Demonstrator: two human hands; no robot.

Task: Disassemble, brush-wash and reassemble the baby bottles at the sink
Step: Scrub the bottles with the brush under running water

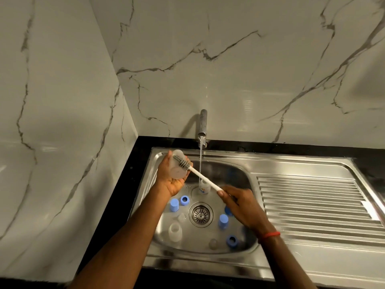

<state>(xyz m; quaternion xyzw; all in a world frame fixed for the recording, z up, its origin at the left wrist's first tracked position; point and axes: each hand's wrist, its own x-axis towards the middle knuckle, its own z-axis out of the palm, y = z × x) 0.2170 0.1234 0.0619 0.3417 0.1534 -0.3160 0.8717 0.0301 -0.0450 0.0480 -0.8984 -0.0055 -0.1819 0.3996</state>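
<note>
My left hand grips a clear baby bottle body above the sink's left rim. My right hand pinches the white handle of a bottle brush, whose dark bristles sit across the bottle's mouth. Loose in the steel sink basin lie two blue caps, two blue collar rings, another clear bottle body and two clear teats. A third bottle stands under the running water.
The tap at the back runs a thin stream into the basin. The drain strainer sits mid-basin. A ribbed steel drainboard stretches to the right. Black counter edging and marble walls enclose the left and back.
</note>
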